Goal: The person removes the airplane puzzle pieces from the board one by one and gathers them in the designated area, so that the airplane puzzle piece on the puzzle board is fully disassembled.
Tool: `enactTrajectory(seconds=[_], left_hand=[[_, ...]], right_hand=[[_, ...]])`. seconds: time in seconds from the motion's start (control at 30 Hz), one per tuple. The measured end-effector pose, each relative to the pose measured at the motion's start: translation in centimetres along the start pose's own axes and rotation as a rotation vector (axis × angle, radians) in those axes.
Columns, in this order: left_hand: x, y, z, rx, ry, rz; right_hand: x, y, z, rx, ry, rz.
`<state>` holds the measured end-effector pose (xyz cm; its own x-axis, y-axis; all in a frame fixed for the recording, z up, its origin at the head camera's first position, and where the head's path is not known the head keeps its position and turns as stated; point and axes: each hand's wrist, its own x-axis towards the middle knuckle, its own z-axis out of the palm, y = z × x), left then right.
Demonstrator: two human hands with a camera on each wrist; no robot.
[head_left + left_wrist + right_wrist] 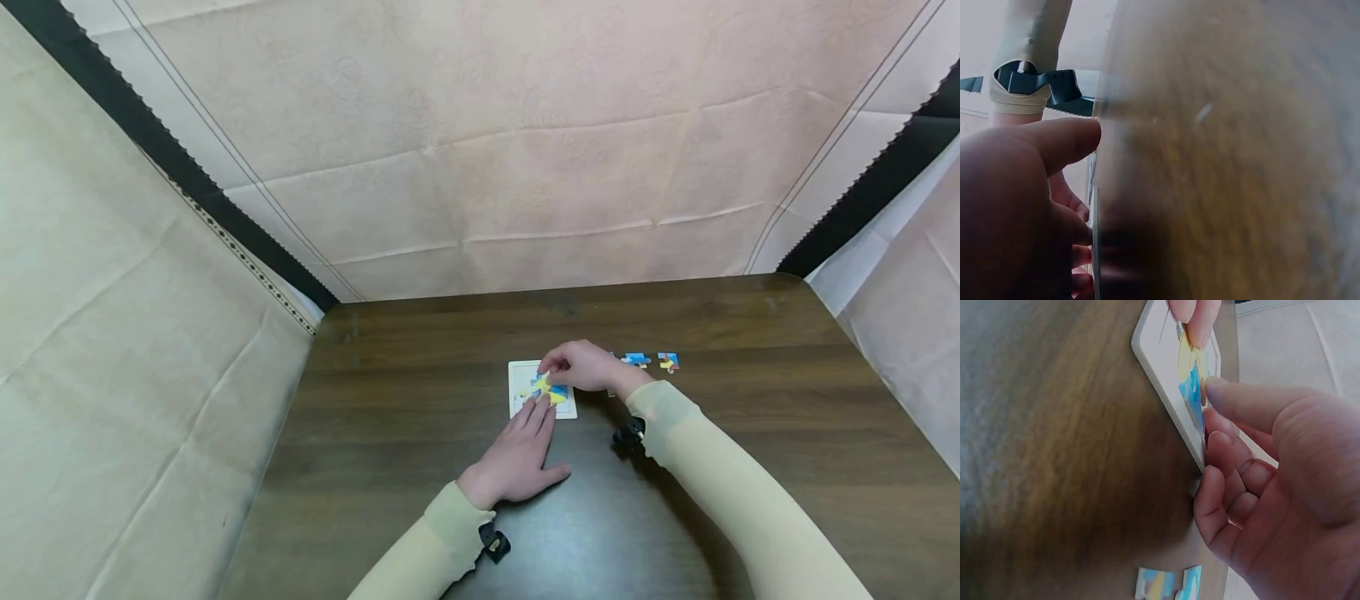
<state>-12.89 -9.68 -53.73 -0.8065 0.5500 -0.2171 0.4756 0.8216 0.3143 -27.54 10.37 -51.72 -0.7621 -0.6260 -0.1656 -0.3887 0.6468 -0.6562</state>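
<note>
A white puzzle board (517, 388) lies on the table, with blue and yellow puzzle pieces (557, 392) in its middle. My left hand (517, 458) is spread flat, its straight fingertips resting on the board's near part. From the right, my right hand (588, 367) reaches over the board and pinches a small yellowish jigsaw piece (1203, 394) between thumb and fingers, close above the fitted pieces. Its other fingers are curled beside the board's edge in the right wrist view. Thumb and fingers partly hide the pinched piece.
Loose jigsaw pieces lie right of the board: a blue piece (637, 359) and a blue, yellow and red piece (668, 362). Another is mostly behind the right hand. The brown wooden table (420, 367) ends against pale cloth walls (525, 183).
</note>
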Motion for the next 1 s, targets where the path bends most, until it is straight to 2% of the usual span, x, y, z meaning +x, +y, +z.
enactTrajectory(seconds=[0.6, 0.93, 1.0], left_hand=[[0.1, 0.5, 0.0, 0.024, -0.01, -0.009], [0.4, 0.6, 0.0, 0.034, 0.033, -0.02], [0.5, 0.7, 0.0, 0.036, 0.056, -0.021]], right_hand=[[0.6, -1.2, 0.3, -0.005, -0.006, -0.01], [0.9, -1.4, 0.2, -0.013, -0.05, 0.024], [1.0, -1.4, 0.2, -0.017, -0.052, 0.025]])
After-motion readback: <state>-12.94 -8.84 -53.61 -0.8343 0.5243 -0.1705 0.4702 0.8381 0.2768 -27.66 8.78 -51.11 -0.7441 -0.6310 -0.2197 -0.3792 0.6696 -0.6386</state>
